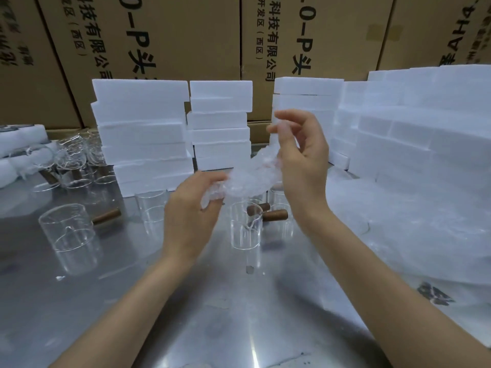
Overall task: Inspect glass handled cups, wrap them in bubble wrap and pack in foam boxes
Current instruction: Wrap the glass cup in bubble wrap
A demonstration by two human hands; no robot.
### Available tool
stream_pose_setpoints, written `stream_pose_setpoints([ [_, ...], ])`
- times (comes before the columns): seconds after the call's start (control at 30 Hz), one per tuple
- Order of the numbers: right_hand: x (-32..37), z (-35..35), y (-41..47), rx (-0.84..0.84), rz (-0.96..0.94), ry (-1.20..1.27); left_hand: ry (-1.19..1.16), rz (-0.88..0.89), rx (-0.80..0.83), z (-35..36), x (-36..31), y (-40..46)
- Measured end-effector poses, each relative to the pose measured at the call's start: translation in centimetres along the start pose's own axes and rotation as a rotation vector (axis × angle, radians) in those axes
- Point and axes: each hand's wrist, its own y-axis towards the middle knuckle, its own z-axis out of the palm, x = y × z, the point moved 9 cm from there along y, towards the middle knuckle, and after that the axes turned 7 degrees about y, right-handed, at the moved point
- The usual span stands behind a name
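Above a shiny steel counter (186,314), the left hand (190,216) and right hand (301,160) pinch a crumpled sheet of clear bubble wrap (247,176) between them. Clear glass cups with brown wooden handles (247,227) stand beneath, mid-counter; stacks of white foam boxes (143,134) line its far edge before printed brown cardboard cartons (170,35)

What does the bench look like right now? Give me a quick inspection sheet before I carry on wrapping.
Surface: metal table, shiny, with small white flecks.
Job's things: bubble wrap sheet held up above the table; glass cup upright beneath it, wooden handle pointing right; another cup at left; more cups crowded far left; foam boxes stacked behind.
Clutter: loose bubble wrap pile at right.
Grippers: left hand and right hand both pinch the sheet with their fingers.
Cables: nothing seen.
Surroundings: printed cardboard cartons behind the table.
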Motion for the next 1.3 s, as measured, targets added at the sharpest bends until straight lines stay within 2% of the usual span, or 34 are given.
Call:
stream_pose_setpoints([
  [0.1, -3.0, -1.3, -1.0, -0.042, 0.152, -0.001, -0.167, -0.259, -0.058, -0.4, 2.4, 0.1],
  [0.17, -4.0, -1.8, -1.4, -0.044, 0.185, -0.046, -0.291, -0.462, -0.076, -0.2, 4.4, -0.1],
  [0.23, -4.5, -1.8, -1.4, -0.012, 0.217, -0.073, -0.347, -0.572, -0.103, -0.4, 5.5, -0.3],
  [0.5, -7.7, -0.9, -2.5, 0.165, 0.528, -0.128, -0.542, -0.768, -0.092, -0.6, 7.4, -0.4],
  [0.67, -8.6, 0.3, -3.3, 0.279, 0.630, -0.061, -0.694, -0.827, -0.092, -0.5, 7.8, -0.4],
  [0.8, -8.2, 1.4, -3.5, 0.339, 0.628, 0.137, -0.578, -0.824, -0.075, -0.6, 8.3, -0.6],
  [0.9, -7.9, 0.8, -3.1, 0.250, 0.602, 0.174, -0.492, -0.829, -0.089, -0.6, 8.7, -0.9],
  [1.0, -8.5, -0.7, -2.9, 0.125, 0.587, 0.061, -0.379, -0.767, -0.124, -1.1, 8.4, -0.7],
  [1.1, -8.8, -2.0, -2.7, 0.015, 0.537, -0.030, -0.191, -0.551, -0.161, -2.3, 6.7, 0.1],
  [1.17, -9.1, -2.4, -2.7, -0.028, 0.529, -0.026, -0.097, -0.321, -0.172, -2.9, 4.0, 0.8],
  [1.23, -9.2, -2.4, -2.9, -0.044, 0.535, -0.029, -0.054, -0.107, -0.092, -2.1, 0.6, 0.9],
  [1.3, -9.1, -2.1, -3.3, -0.038, 0.533, -0.028, -0.072, -0.012, 0.050, -0.3, -1.7, 0.5],
])
